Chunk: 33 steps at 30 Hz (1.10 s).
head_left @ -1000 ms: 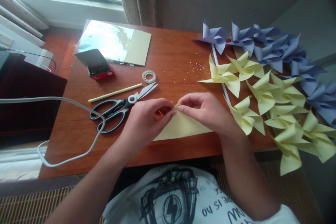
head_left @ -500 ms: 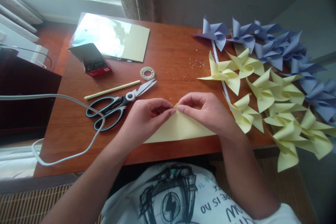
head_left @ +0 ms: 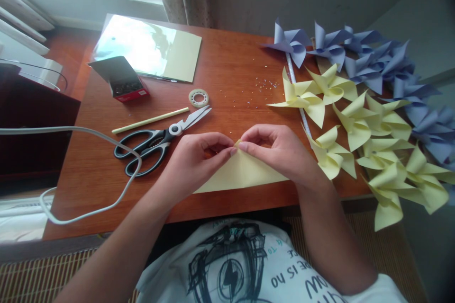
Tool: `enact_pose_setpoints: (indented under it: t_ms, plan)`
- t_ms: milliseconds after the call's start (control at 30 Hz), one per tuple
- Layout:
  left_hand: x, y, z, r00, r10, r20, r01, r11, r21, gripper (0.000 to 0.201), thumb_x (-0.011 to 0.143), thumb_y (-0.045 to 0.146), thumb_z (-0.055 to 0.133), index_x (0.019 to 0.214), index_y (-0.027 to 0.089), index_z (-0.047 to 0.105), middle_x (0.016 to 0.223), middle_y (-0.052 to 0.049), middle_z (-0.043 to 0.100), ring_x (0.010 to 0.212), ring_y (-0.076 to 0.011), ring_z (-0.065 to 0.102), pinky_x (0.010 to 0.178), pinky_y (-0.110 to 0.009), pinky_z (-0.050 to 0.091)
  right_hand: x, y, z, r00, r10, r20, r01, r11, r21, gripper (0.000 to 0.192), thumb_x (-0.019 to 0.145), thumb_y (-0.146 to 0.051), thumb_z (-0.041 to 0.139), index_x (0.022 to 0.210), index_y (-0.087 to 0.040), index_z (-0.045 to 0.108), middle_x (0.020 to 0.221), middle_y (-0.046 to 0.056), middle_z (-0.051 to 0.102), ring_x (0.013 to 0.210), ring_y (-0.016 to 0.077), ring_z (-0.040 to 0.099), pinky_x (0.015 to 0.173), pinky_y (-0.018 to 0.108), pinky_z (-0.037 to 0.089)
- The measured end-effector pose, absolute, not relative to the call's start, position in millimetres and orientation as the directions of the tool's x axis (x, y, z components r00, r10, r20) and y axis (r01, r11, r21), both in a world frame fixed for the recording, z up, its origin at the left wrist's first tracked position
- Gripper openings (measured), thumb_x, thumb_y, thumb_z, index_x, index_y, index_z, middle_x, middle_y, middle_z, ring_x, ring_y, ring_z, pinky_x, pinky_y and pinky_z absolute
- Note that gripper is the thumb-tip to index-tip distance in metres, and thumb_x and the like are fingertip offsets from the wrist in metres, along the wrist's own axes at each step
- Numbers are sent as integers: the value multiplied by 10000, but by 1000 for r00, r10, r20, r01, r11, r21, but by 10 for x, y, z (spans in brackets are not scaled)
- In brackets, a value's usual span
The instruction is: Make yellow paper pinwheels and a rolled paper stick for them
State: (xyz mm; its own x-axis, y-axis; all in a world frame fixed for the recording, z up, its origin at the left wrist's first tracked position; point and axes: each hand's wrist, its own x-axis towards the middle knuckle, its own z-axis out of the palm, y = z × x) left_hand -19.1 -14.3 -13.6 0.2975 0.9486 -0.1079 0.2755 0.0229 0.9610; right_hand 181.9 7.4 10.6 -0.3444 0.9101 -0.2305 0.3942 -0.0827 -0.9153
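Paper (head_left: 245, 173), pale yellow, is laid along the middle of the table's (head_left: 231, 64) near edge, long side toward that edge, far tip pinched. Left hand (head_left: 199, 157): thumb and fingers closed on the tip from the left. Right hand (head_left: 280, 150): matching pinch from the right, thumbs almost meeting. Step judged as lining up and pressing the tip. For a clean job, both pinches should be set level and light, any layers matched right at the point, then pressure run outward from there so no skew gets creased in. Whether layers are matched cannot be told; tip mostly covered by the thumbs. Hard pulling apart should be avoided, as paper could be torn or buckled. Scissors (head_left: 175, 129) are left just beside the left hand, toward the table's left edge, and could be knocked; their handles are crossed in view by a pale cable (head_left: 122, 139), contact unclear. Yellow pinwheel (head_left: 330, 155) toward the right edge could be crushed if the right forearm is swung outward.
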Motion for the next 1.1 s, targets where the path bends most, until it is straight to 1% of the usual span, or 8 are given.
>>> enact_pose_setpoints:
  t_ms: [300, 600, 733, 900, 1100]
  plan:
    - [-191, -147, -125, 303, 946, -115, 269, 31, 963, 149, 865, 296, 704, 892, 159, 758, 792, -12, 734, 686, -121, 606, 620, -188, 487, 1825, 68, 111, -348, 907, -236, 407, -80, -910, 105, 858, -281, 723, 823, -184, 740, 818, -1, 751, 761, 145, 683, 692, 238, 515]
    - [-185, -150, -106, 288, 952, -107, 292, 19, 956, 191, 882, 322, 679, 886, 145, 751, 782, -27, 725, 679, -124, 599, 613, -192, 480, 1823, 71, 105, -367, 906, -213, 387, -59, -920, 111, 876, -284, 703, 839, -183, 735, 835, 1, 748, 782, 149, 682, 709, 241, 514]
    - [-186, -151, -106, 289, 950, -121, 290, 33, 956, 177, 865, 314, 697, 890, 147, 752, 792, -30, 728, 684, -129, 601, 619, -196, 485, 1820, 69, 112, -367, 905, -214, 387, -60, -920, 103, 878, -279, 699, 845, -188, 735, 840, 2, 751, 790, 156, 685, 713, 248, 516]
    - [-188, -148, -108, 288, 950, -122, 293, 34, 955, 207, 860, 340, 703, 892, 143, 757, 781, -35, 726, 671, -130, 604, 601, -197, 483, 1822, 72, 115, -367, 907, -208, 399, -48, -916, 101, 875, -275, 694, 844, -190, 739, 845, 11, 757, 793, 167, 689, 721, 262, 518]
    - [-188, -148, -111, 294, 948, -122, 285, 34, 958, 166, 859, 304, 705, 886, 147, 754, 789, -25, 728, 681, -123, 601, 616, -193, 483, 1828, 74, 112, -369, 906, -208, 413, -40, -910, 106, 874, -283, 697, 841, -193, 743, 851, 10, 760, 795, 163, 689, 720, 253, 517]
